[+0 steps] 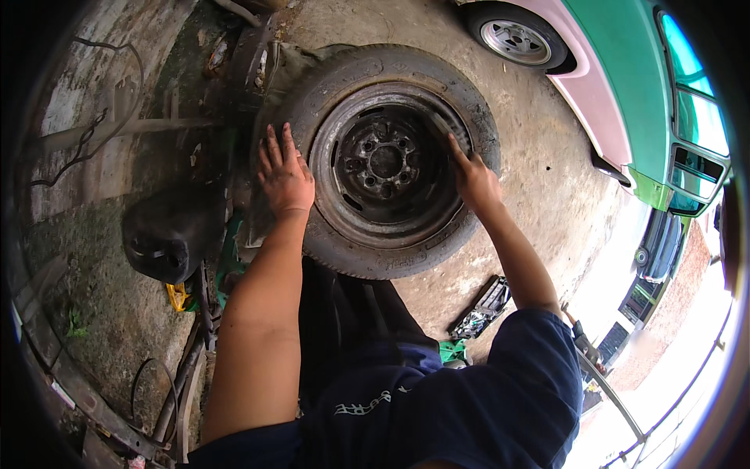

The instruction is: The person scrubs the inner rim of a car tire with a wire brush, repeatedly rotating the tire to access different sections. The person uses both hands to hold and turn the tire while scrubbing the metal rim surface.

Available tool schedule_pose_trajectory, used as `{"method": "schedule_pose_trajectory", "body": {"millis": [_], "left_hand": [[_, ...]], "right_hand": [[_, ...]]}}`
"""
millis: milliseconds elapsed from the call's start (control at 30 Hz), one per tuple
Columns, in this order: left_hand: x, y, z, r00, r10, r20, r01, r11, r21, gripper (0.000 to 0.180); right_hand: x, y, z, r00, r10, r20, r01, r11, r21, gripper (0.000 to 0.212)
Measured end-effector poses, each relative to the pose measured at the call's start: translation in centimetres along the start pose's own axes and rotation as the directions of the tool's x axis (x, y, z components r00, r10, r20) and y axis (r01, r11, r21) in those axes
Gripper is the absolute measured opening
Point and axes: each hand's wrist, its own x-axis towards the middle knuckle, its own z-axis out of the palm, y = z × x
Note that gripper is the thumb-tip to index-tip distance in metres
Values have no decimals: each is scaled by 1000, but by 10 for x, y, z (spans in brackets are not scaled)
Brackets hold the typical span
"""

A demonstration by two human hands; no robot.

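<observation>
In front of me is a worn black tyre [375,70] on a dark, grimy steel wheel rim [406,195]; its round centre hole and bolt holes face me. My left hand [286,178] rests on the tyre's left sidewall, fingers spread and dirty, holding nothing. At the right side of the rim, my right hand [476,184] is closed with the index finger stretched along a narrow greyish tool [441,122]. The tool's tip lies over the rim's inner edge. It is blurred, and its exact kind cannot be made out. The hand hides its rear part.
A green and pink car [617,70] stands at the upper right. A black moulded part [176,234] is at the left, near a stained wall [94,156]. A black tool case [480,307] lies on the concrete floor [539,211]. Metal bars [183,383] are at the lower left.
</observation>
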Motion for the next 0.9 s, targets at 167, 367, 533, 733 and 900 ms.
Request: {"method": "schedule_pose_trajectory", "body": {"millis": [167, 367, 533, 733, 900], "left_hand": [[2, 2, 1, 1000, 3, -17, -3, 1000, 21, 62], [3, 3, -1, 999, 19, -32, -17, 998, 54, 60], [2, 6, -1, 1000, -17, 26, 15, 997, 80, 62], [3, 7, 0, 1000, -10, 6, 9, 993, 116, 62], [5, 7, 0, 1000, 19, -20, -16, 992, 126, 62]], "right_hand": [[38, -15, 5, 998, -65, 23, 64, 998, 19, 68], [-26, 17, -17, 997, 77, -16, -76, 995, 60, 67], [32, 1, -28, 1000, 3, 24, -5, 998, 68, 67], [27, 13, -37, 982, -139, 130, 140, 990, 1, 68], [-6, 22, -28, 991, -54, 122, 56, 998, -5, 66]]}}
